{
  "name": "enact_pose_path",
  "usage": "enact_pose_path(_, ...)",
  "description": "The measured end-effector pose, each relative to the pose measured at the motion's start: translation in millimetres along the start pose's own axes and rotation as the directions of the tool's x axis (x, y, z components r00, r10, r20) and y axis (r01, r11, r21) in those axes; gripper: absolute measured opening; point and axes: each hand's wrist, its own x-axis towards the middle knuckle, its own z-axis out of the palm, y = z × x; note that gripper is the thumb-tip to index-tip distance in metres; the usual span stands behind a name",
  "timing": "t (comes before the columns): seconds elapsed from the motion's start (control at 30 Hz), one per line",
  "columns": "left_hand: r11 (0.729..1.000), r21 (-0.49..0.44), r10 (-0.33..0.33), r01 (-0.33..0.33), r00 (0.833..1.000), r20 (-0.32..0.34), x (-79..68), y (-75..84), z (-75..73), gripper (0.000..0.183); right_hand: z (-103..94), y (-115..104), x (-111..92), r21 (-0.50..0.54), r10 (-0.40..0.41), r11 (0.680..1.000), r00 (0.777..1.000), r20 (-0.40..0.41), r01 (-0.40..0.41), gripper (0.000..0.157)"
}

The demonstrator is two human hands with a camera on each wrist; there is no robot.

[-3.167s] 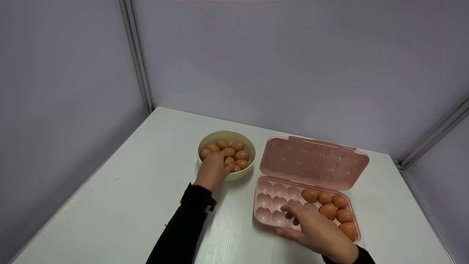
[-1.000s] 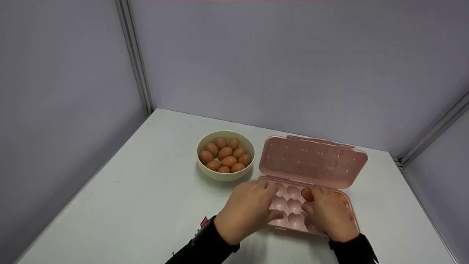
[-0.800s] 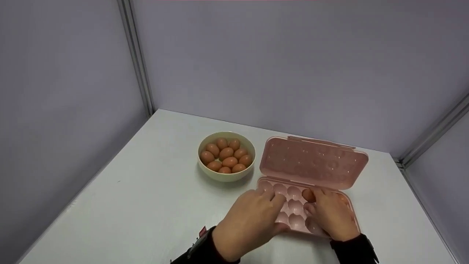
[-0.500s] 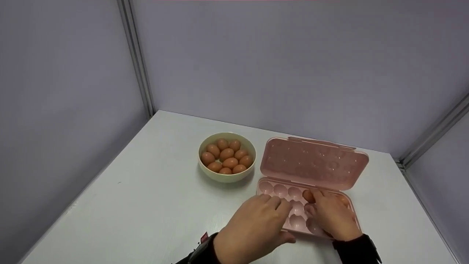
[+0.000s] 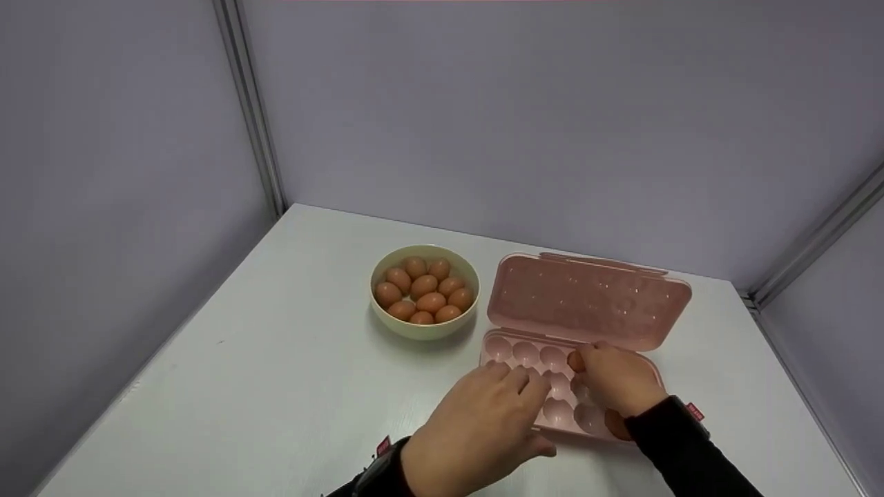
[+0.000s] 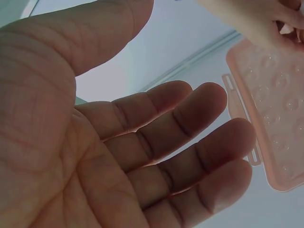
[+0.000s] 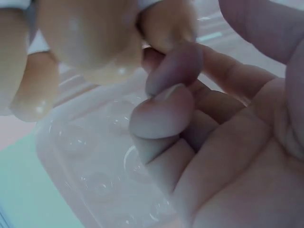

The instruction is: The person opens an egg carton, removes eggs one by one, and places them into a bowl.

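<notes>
A pink egg carton [image 5: 558, 386] lies at the right with its lid [image 5: 587, 297] raised; brown eggs sit at its right end, mostly hidden by my right hand [image 5: 618, 378]. My right fingers curl at a brown egg [image 5: 576, 360] in the back row, its left side showing. In the right wrist view, the fingertips [image 7: 161, 111] are curled next to an egg [image 7: 168, 23], among other eggs. Another egg [image 5: 617, 424] shows below that wrist. My left hand [image 5: 483, 421] hovers over the carton's front left part, fingers loosely bent and palm bare in the left wrist view.
A cream bowl [image 5: 423, 333] holding several brown eggs stands left of the carton on the white table [image 5: 276, 359]. Grey panels [image 5: 525, 124] enclose the back and sides. Hollow cups fill the carton's left part.
My left hand has left the bowl and come to the carton's front left. My right hand moved to the carton's back row, then swung its wrist outward, uncovering an egg near the front edge.
</notes>
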Motion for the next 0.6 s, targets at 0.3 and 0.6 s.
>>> enact_pose_path(0.3, 1.000, 0.022, 0.006, -0.006, 1.000, -0.023, -2.7, 0.1, -0.8, 0.048, 9.9, 8.3, 13.0, 0.102, 0.070, 0.992, 0.993, 0.097, -0.079, 0.031)
enact_pose_path(0.6, 1.000, 0.013, -0.014, 0.014, 1.000, -0.010, 0.2, 2.7, 1.8, 0.049, -16.9, 7.7, -0.8, 0.157, 0.008, 0.988, 1.000, -0.019, -0.005, 0.025)
